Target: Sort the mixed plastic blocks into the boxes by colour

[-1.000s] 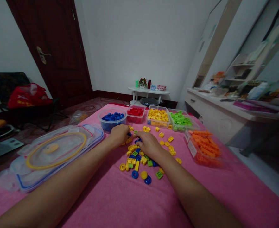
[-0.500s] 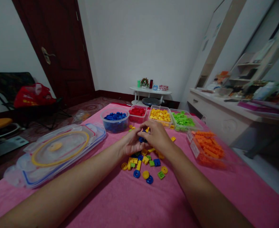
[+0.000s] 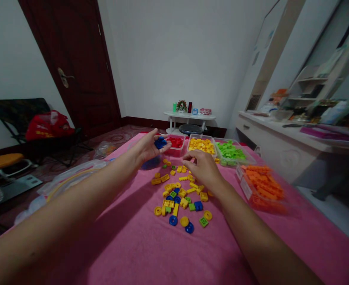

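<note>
My left hand (image 3: 148,147) is turned palm up above the blue tub (image 3: 151,163), its fingers loosely curled around several blue blocks (image 3: 160,142). The hand and forearm hide most of the tub. Over the far part of the scattered pieces hovers my right hand (image 3: 202,165), fingers bent and thumb a little apart, with nothing visible between them. Below it on the pink cloth lie loose yellow blocks (image 3: 182,192), green blocks (image 3: 203,222), a blue block (image 3: 198,206), blue wheels (image 3: 173,220) and yellow wheels (image 3: 184,221).
Along the back stand boxes of red blocks (image 3: 176,141), yellow blocks (image 3: 202,145) and green blocks (image 3: 230,151). A box of orange blocks (image 3: 262,184) sits at the right. Stacked clear lids (image 3: 70,178) lie at the left, partly behind my left arm.
My hands have parted. The left moved away to the left and forward, carrying blue blocks to the tub; the right stays near its place. More scattered pieces now show.
</note>
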`<state>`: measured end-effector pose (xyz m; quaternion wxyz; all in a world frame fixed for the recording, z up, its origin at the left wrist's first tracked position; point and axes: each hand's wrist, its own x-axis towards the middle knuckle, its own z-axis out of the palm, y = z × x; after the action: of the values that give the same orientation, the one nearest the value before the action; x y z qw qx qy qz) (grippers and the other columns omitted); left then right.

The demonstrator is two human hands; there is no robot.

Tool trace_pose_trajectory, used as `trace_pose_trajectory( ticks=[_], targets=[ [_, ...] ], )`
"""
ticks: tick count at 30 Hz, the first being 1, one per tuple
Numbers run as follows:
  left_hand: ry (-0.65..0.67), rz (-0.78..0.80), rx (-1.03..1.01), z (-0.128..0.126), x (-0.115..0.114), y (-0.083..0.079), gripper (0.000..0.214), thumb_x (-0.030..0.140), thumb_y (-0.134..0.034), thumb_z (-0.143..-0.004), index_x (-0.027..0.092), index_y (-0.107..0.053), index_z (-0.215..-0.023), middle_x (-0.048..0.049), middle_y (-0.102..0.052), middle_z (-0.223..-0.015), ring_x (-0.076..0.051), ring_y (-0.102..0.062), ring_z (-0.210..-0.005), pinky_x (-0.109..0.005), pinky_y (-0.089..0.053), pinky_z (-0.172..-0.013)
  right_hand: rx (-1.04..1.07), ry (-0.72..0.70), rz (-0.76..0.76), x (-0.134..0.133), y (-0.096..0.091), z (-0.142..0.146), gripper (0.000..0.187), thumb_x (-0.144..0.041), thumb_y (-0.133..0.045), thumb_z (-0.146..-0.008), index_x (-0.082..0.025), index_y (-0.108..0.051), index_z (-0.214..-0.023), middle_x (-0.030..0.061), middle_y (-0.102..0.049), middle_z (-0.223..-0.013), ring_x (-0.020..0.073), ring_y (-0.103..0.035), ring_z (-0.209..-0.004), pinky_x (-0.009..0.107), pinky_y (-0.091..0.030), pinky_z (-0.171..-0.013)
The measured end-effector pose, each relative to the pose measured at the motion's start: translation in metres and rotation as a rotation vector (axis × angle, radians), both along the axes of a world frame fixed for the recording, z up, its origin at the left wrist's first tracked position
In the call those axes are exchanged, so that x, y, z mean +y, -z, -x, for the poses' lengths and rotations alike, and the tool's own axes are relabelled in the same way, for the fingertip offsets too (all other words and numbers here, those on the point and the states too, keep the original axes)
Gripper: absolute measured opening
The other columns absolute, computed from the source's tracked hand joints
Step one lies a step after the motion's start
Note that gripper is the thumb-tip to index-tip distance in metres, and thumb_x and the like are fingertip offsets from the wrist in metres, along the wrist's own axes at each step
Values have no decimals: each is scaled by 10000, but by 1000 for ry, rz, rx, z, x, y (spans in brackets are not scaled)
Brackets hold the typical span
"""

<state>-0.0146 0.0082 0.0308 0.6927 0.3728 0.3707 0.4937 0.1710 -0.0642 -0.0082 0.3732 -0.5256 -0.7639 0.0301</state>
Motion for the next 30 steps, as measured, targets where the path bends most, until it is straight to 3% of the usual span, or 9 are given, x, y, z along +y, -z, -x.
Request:
trace_pose_trajectory(
  ticks=[3, 6, 9, 12, 14, 18, 23, 26, 30],
  targets=[
    [-90, -66, 175, 16, 27, -8, 454, 457, -323, -924, 95, -597, -937, -131, -644, -814, -180, -636, -800, -305, -537, -742, -12, 14, 0, 2, 1, -3, 97, -216, -606, -781, -187, -699, -782, 28, -688, -826, 147, -600, -774, 254, -417, -702],
    [-220, -179, 510, 31, 47, -8, 509, 517, -351, -895, 110, -638, -1006, -160, -669, -963, -221, -622, -923, -374, -502, -822, -21, 39, 1, 4, 2, -7, 111, -219, -596, -783, -192, -703, -797, 30, -689, -839, 151, -602, -786, 255, -418, -707],
    [-334, -464, 852, 34, 51, -1, 478, 510, -474, -830, 118, -677, -1016, -143, -672, -1072, -255, -593, -1024, -387, -454, -895, -27, 63, 0, 6, 1, -12, 124, -225, -594, -783, -190, -709, -815, 39, -692, -852, 156, -604, -798, 260, -421, -724],
    [-279, -804, 1033, 21, 38, 14, 369, 389, -550, -786, 121, -707, -984, -98, -703, -1017, -226, -624, -959, -314, -457, -874, -32, 83, -2, 7, 1, -14, 121, -223, -600, -776, -185, -710, -811, 43, -693, -854, 157, -603, -799, 260, -423, -725],
    [-162, -917, 1099, 7, 27, 28, 300, 297, -540, -786, 134, -720, -962, -72, -717, -969, -192, -641, -893, -273, -469, -827, -37, 84, 7, 7, 2, -14, 127, -208, -593, -776, -187, -711, -818, 38, -696, -853, 154, -604, -791, 257, -423, -718],
    [64, -990, 1255, -19, 13, 63, 296, 146, -520, -752, 146, -722, -968, -60, -722, -949, -163, -638, -839, -245, -470, -773, -81, 26, 84, 8, 9, -11, 154, -181, -577, -777, -198, -717, -841, 32, -704, -845, 146, -608, -763, 246, -420, -691],
    [183, -1039, 1391, -31, 12, 95, 216, 196, -552, -758, 150, -738, -860, -78, -716, -819, -171, -620, -759, -241, -442, -692, -177, -107, 260, 5, 20, -4, 166, -158, -579, -748, -197, -725, -816, 36, -708, -817, 140, -610, -722, 232, -408, -644],
    [118, -1071, 1446, -30, 10, 99, 210, 215, -547, -776, 169, -736, -855, -76, -706, -822, -173, -606, -765, -249, -430, -692, -235, -218, 333, -2, 23, 3, 198, -140, -585, -719, -218, -729, -830, 21, -713, -858, 140, -613, -746, 223, -407, -645],
    [-48, -1089, 1537, -23, 5, 90, 262, 207, -524, -797, 211, -708, -983, -61, -682, -969, -179, -600, -870, -251, -432, -718, -349, -306, 391, -11, 25, 15, 276, -125, -594, -693, -248, -728, -901, 4, -720, -903, 145, -623, -790, 222, -405, -664]
  ],
)
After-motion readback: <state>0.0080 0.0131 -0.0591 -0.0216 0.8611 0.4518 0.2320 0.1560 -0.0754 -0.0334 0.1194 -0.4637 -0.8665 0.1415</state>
